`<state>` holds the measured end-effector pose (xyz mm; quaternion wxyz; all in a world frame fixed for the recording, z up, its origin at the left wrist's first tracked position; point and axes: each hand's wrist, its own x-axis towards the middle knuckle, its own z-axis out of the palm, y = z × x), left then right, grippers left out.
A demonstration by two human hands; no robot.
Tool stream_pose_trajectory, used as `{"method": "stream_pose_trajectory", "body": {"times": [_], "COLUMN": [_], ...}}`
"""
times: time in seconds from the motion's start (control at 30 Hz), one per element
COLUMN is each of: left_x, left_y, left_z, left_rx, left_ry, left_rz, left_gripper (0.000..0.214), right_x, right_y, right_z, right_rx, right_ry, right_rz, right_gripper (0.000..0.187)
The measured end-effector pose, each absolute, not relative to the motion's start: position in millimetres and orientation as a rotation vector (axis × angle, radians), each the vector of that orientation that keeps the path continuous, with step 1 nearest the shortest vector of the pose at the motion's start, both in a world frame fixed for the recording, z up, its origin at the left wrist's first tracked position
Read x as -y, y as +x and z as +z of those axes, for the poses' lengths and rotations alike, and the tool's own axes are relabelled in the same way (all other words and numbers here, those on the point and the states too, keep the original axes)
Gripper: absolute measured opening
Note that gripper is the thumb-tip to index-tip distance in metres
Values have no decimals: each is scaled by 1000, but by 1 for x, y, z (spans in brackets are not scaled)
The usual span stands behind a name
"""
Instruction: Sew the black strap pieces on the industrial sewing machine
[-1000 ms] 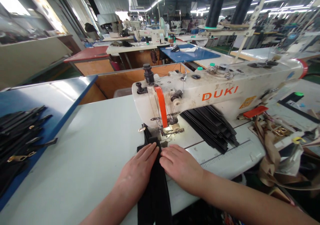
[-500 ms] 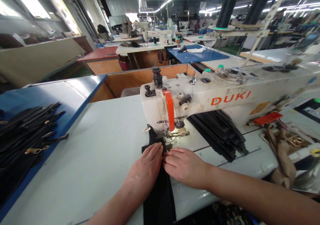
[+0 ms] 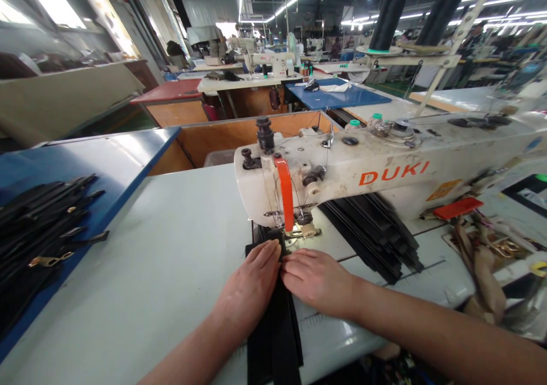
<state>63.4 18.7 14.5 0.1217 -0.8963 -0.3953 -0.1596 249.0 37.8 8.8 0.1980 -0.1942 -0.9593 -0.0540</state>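
Note:
A long strip of black fabric (image 3: 273, 339) runs from the table's front edge up to the presser foot of a white sewing machine (image 3: 342, 168). My left hand (image 3: 252, 277) lies over the strip's left part, its fingers together and pressing the cloth close in front of the needle area. From the right, my right hand (image 3: 318, 282) pinches the strip's edge, its fingertips almost meeting those of the left. Both thumbs are largely hidden. An orange finger guard (image 3: 284, 185) hangs in front of the needle, which I cannot make out.
A stack of black fabric strips (image 3: 371, 231) lies under the machine arm. At left, black pieces with gold zipper pulls (image 3: 47, 220) rest on a blue surface (image 3: 128, 151). Tan straps (image 3: 478, 265) and metal fittings lie at right. Black thread cones (image 3: 387, 26) stand above the machine.
The black strip has gone a little further under the presser foot, both hands moving with it. The gold pull at its far end is now out of sight. My view has shifted slightly.

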Motion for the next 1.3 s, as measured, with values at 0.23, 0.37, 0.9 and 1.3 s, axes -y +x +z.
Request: {"method": "stream_pose_trajectory", "body": {"times": [0.23, 0.37, 0.9, 1.3], "left_x": [-27, -31, -23, 85], "left_y": [66, 66, 67, 58], "left_z": [14, 13, 15, 12], "left_rx": [1146, 1144, 1167, 938], "left_ry": [-2623, -2623, -2600, -2736], "left_rz": [-539, -576, -541, -521], "left_gripper": [36, 36, 37, 34], "right_x": [-45, -48, -47, 25], "right_y": [252, 253, 258, 290], "right_z": [10, 8, 5, 7], "right_rx": [2662, 2650, 2635, 2497], "right_ry": [-566, -588, -650, -732], "right_rz": [-153, -142, -99, 265], "right_gripper": [17, 16, 15, 19]}}
